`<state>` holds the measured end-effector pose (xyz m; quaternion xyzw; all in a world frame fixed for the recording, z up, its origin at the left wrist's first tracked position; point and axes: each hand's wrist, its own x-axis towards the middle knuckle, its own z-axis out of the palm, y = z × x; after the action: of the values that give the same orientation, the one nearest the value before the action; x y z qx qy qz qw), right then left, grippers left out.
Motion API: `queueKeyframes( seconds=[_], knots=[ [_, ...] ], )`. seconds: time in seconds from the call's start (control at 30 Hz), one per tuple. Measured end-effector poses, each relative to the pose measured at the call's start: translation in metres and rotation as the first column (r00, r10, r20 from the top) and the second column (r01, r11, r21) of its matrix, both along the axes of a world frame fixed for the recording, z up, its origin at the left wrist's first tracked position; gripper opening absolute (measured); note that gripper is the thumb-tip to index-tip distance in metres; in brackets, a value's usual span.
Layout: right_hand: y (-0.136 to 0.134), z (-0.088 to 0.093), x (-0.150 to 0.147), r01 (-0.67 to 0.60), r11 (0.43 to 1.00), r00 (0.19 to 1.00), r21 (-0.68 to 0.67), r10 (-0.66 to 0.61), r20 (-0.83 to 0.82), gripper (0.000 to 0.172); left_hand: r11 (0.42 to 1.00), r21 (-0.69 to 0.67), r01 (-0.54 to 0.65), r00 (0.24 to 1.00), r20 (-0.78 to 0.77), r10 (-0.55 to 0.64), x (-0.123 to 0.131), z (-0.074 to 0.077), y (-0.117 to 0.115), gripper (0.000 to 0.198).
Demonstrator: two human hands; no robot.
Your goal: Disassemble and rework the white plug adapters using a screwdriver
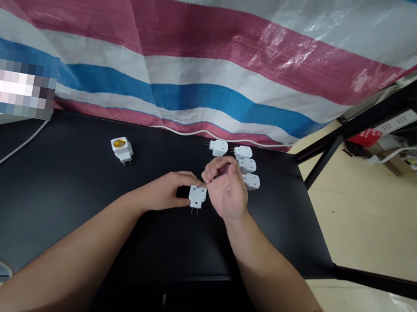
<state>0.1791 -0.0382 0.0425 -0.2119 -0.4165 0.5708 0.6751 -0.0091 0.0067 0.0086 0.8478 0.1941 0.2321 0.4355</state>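
Note:
A white plug-in lamp holder (197, 197) is on the black table, its two pins toward me and its face with several screw holes turned up. My left hand (170, 190) grips its left side between thumb and fingers. In my right hand (228, 188) is a screwdriver (224, 169) with a dark red handle, fingers curled around it. Its thin shaft slants down left to the upper edge of the lamp holder, near a screw hole. Whether the tip sits in the hole I cannot tell.
Several similar white lamp holders (247, 164) lie behind my right hand. Another lamp holder (121, 149), with a yellowish round opening, lies at left. A white cable (4, 159) crosses the left side. A striped plastic sheet (197, 31) hangs behind the table (62, 217).

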Motion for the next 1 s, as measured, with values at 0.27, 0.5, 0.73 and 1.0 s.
queueKeyframes(
  seconds=[0.27, 0.5, 0.73, 1.0],
  knots=[
    [0.003, -0.019, 0.004, 0.057, 0.985, 0.963, 0.16, -0.097, 0.251, 0.017, 1.0, 0.002, -0.018, 1.0, 0.009, 0.018, 0.001, 0.002, -0.001, 0.045],
    [0.006, -0.029, 0.002, -0.007, 0.978, 0.966, 0.21, -0.048, 0.255, 0.012, 1.0, 0.0, 0.001, 1.0, 0.014, -0.001, 0.001, 0.002, -0.001, 0.04],
    [-0.007, -0.011, 0.006, 0.246, 0.867, 0.711, 0.433, -0.465, 0.527, 0.013, 1.0, -0.008, -0.013, 0.999, 0.035, 0.013, 0.0, 0.001, -0.003, 0.045],
    [-0.008, -0.022, 0.003, 0.254, 0.919, 0.817, 0.3, -0.37, 0.443, 0.018, 1.0, 0.031, 0.006, 1.0, 0.029, -0.007, 0.001, 0.002, -0.003, 0.048]
  ],
)
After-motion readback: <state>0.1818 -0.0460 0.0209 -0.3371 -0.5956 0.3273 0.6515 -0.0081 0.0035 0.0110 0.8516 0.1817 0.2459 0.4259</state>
